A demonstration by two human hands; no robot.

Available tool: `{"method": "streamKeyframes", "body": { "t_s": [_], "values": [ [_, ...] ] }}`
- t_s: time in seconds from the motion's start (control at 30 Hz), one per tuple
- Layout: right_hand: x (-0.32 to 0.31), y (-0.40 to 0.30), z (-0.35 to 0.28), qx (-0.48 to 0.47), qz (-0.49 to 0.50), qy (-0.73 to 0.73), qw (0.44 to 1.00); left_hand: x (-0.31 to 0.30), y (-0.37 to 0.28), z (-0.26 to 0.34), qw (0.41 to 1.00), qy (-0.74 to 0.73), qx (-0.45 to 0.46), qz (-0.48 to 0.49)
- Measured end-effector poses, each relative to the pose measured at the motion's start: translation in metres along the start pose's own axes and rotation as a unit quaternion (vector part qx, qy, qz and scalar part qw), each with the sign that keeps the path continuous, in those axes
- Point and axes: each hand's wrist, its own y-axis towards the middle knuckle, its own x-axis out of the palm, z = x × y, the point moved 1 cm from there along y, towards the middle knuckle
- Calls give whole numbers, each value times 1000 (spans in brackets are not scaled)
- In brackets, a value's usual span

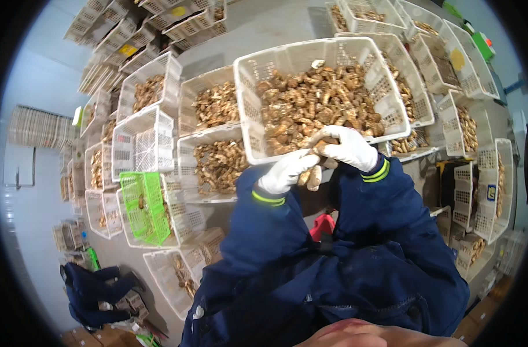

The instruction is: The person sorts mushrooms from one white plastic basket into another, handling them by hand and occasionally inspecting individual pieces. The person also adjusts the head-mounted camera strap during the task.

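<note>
Both my hands, in white gloves, meet over the near rim of a large white plastic crate point(242, 108) heaped with brown mushrooms point(316, 99). My left hand point(288, 170) is closed around mushrooms point(310, 178) whose pale stems stick out below the fingers. Just to the right, my right hand point(346, 147) grips a brown mushroom point(326, 143) between thumb and fingers, close against the left fingertips. How many mushrooms each hand has is partly hidden by the gloves.
Crates of mushrooms point(218, 160) stand left and right of the large one. A white crate point(142, 147) and a green basket point(144, 208) are at left. Stacked crates point(177, 21) rise behind. A co-worker in dark blue point(101, 295) bends low at bottom left.
</note>
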Motion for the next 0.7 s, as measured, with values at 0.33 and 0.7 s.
{"method": "streamKeyframes", "body": {
  "t_s": [0.33, 0.7],
  "values": [
    [7, 2, 17, -58, 20, 21, 998, 4, 4, -26, 968, -242, 36, -53],
    [13, 0, 20, -44, 19, -19, 999, -9, 3, -40, 942, -304, 28, -138]
  ]
}}
